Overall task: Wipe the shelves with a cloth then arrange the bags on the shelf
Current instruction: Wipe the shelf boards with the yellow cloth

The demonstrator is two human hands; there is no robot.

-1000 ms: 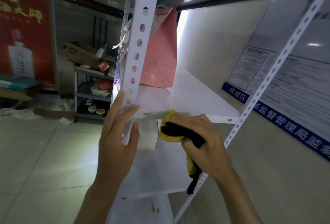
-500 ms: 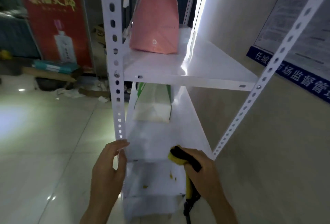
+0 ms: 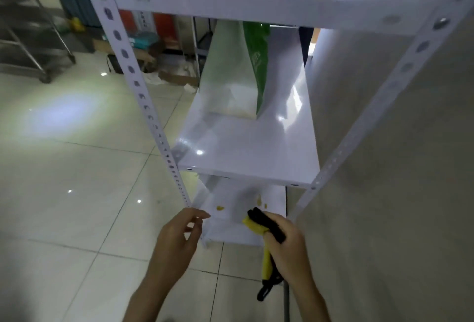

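A white metal shelf unit stands against the wall on my right. My right hand [image 3: 287, 242] is shut on a yellow and black cloth [image 3: 259, 224] at the front edge of the lowest shelf [image 3: 243, 231], which carries a few yellowish stains [image 3: 220, 208]. My left hand [image 3: 179, 234] hovers by the front left post [image 3: 154, 121] with fingers curled and holds nothing. A white and green paper bag [image 3: 238, 75] stands upright at the back of the middle shelf [image 3: 246, 152]. The upper shelf [image 3: 256, 0] fills the top of the view.
Glossy tiled floor [image 3: 64, 180] spreads to the left. At the back left are a steel rack [image 3: 30, 47], cardboard boxes and clutter [image 3: 159, 65]. A plain wall [image 3: 410, 167] runs close along the shelf's right side.
My view and both hands have dropped from the upper shelf's edge down to the lowest shelf. My left hand has come off the post. The pink bag has left the view.
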